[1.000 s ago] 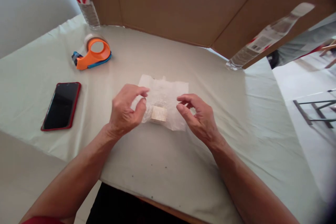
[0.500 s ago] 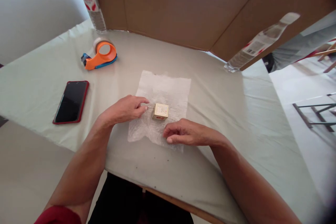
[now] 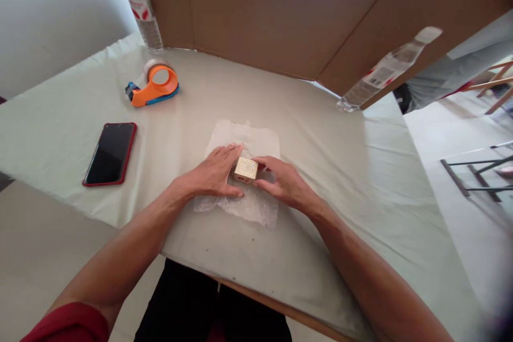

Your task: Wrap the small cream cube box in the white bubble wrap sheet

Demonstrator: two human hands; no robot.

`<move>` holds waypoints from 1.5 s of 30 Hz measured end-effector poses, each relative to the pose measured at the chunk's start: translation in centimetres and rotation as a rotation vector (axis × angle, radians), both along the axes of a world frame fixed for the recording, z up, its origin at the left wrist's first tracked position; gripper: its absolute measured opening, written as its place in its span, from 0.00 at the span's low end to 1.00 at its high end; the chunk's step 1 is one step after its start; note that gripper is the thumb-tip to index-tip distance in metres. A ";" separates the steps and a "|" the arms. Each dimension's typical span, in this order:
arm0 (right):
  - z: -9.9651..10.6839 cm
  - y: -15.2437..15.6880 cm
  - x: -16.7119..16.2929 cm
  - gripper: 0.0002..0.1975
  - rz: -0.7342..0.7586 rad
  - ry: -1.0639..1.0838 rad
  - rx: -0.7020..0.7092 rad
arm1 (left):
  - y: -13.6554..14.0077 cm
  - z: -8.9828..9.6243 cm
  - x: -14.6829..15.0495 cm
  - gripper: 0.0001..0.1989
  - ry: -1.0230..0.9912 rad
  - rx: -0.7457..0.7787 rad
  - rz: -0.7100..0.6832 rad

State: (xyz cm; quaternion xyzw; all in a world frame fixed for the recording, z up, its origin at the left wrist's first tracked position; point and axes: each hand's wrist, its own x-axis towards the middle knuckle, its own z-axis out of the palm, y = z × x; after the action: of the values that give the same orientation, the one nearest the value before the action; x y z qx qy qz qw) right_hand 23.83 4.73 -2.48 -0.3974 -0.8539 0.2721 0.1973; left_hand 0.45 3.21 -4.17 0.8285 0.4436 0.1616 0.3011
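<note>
Two bare hands at a small printed box on wrapping, viewed from above. The small box sits on a crumpled, translucent wrapping sheet, which lies on the cloth-covered bench. The left hand is spread along the box's left side, fingers extended toward the far edge of the sheet and thumb below the box. The right hand forms an open curve at the box's right side, thumb and fingers parted; whether the fingertips touch the box or stop just beside it cannot be told. A phone and a tape dispenser lie well apart, to the left. Likely faults: uneven pressure from the two sides could turn or tip the box, as neither hand visibly encloses it; a palm bearing on the sheet could drag it askew, carrying the box along; and the loose, wrinkled surface could let the box slide, since it gives an uneven footing.
</note>
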 end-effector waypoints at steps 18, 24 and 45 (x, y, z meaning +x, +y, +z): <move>0.2 -3.1 1.8 0.30 0.044 -0.057 0.167 | -0.2 -0.4 0.3 0.60 0.185 0.076 -0.042; 0.5 -2.7 7.2 0.24 -0.191 -0.155 0.260 | -0.1 -0.5 0.3 0.60 0.165 0.087 -0.053; -0.8 -3.9 -6.1 0.29 0.082 0.017 0.210 | -0.1 -1.1 0.5 0.45 0.334 0.150 -0.045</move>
State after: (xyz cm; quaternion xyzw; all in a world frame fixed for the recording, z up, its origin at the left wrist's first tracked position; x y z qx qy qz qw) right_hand 17.69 0.84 -3.30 -0.3368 -0.8915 0.1926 0.2338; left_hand 0.94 3.14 -5.26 0.8737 0.4555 0.0474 0.1641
